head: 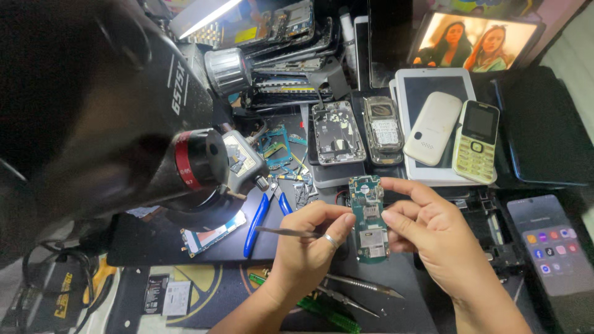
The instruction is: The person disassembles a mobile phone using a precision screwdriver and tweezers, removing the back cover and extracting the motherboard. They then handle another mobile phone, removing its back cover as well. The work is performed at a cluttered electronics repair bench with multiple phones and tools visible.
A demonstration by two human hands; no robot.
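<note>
Both hands meet at a small green phone circuit board (367, 218), held upright over the dark work mat (154, 241). My right hand (436, 238) grips the board's right edge between thumb and fingers. My left hand (309, 241), with a ring on one finger, pinches the board's left edge and also holds thin metal tweezers (281, 232) that point left. A second circuit board (210, 232) lies on the mat under the microscope.
A large black microscope (117, 124) fills the left. Blue-handled pliers (260, 213) lie beside it. Opened phones (337, 133), a cream keypad phone (475, 142) and a white tablet (408, 86) sit behind. A lit smartphone (550, 244) lies at right; more tweezers (359, 284) near me.
</note>
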